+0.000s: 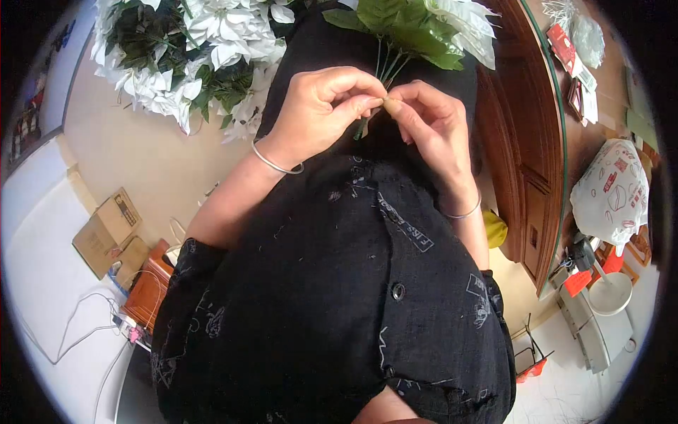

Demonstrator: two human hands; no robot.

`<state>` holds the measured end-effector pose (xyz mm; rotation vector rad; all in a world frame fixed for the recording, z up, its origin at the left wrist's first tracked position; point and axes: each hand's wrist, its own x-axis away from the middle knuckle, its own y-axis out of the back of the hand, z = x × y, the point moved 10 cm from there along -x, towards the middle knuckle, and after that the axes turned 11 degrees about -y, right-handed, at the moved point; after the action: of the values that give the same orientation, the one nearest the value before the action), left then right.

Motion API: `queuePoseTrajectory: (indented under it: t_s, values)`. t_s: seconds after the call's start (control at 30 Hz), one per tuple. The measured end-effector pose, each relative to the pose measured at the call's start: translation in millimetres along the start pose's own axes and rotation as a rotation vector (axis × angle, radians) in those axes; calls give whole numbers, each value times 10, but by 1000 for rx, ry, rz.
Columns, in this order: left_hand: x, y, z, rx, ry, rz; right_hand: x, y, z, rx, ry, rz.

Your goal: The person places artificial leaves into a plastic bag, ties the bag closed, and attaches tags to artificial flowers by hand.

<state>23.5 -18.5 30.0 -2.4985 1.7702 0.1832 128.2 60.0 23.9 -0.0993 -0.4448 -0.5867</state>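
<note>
A bunch of white flowers [470, 25] with broad green leaves [395, 21] lies over my lap, its thin green stems [387, 62] running down to my fingers. My left hand [328, 106] pinches thumb and forefinger together at these stems. Against it, fingertip to fingertip, my right hand [431, 116] is closed in a pinch at the same spot. Any small tie between the fingertips is too hidden to make out. Below my fingers the stem end [361, 128] shows, dark green and wrapped-looking.
More white flowers with dark green leaves [205, 49] are massed at the upper left. On my right stands a brown wooden cabinet [519, 141] with a glass-edged top, bearing a white plastic bag [611, 187]. Cardboard boxes [109, 230] and loose cables [78, 311] are at the left.
</note>
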Motion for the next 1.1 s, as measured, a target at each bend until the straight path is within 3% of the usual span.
queuePoseTrajectory:
  t_s: [0.23, 0.43, 0.63, 0.83, 1.1]
  values:
    - [-25, -13, -28, -28, -10, -13, -22, 9, -11, 74, -9, 6]
    - [19, -30, 158, 143, 85, -37, -59, 13, -107, -8, -51, 33]
    - [21, -24, 159, 13, 29, 62, -75, -21, -169, -8, -67, 54]
    - [31, -15, 215, -131, 105, 111, -107, -30, -228, -56, -77, 59]
    - [24, 0, 229, -117, 48, 60, -117, -16, -249, -140, -45, 9]
